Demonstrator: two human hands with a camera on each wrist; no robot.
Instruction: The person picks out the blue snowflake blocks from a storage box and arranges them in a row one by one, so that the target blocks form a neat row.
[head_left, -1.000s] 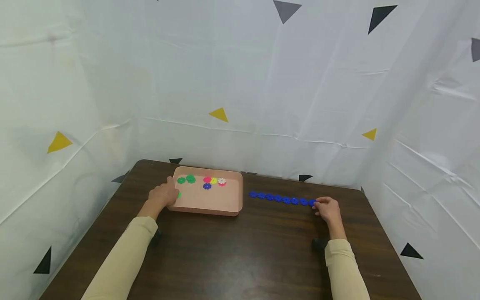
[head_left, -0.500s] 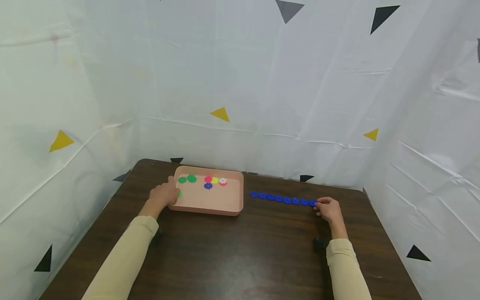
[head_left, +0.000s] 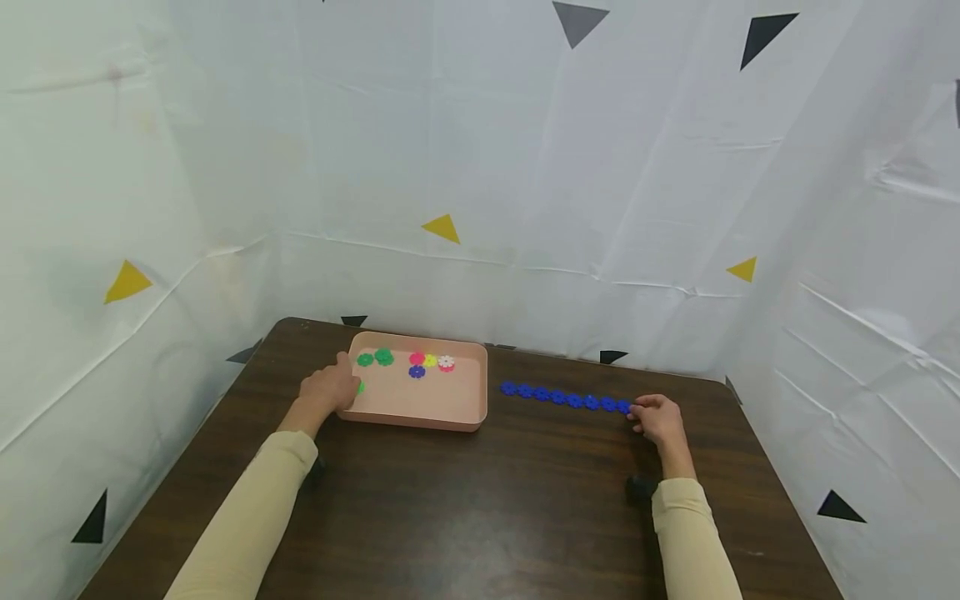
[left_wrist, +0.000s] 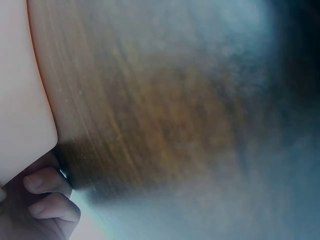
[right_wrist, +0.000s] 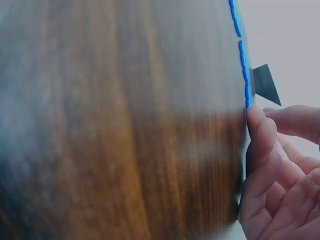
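A row of several blue flower-shaped discs (head_left: 558,397) lies on the table, right of the pink tray (head_left: 420,411). My right hand (head_left: 658,417) pinches the blue disc (head_left: 624,407) at the row's right end. The right wrist view shows the thumb and finger meeting at the end of the blue line (right_wrist: 243,62), seen edge-on. My left hand (head_left: 328,387) grips the tray's left side, partly covering a light green disc (head_left: 361,387). In the left wrist view, curled fingers (left_wrist: 47,180) show beneath the tray's corner (left_wrist: 30,125).
Inside the tray lie green discs (head_left: 383,357), a pink one (head_left: 417,358), a yellow one (head_left: 431,361), a blue one (head_left: 417,372) and a white one (head_left: 446,362) over pink. White sheeting (head_left: 525,167) with triangles stands behind and beside the dark wooden table (head_left: 480,508).
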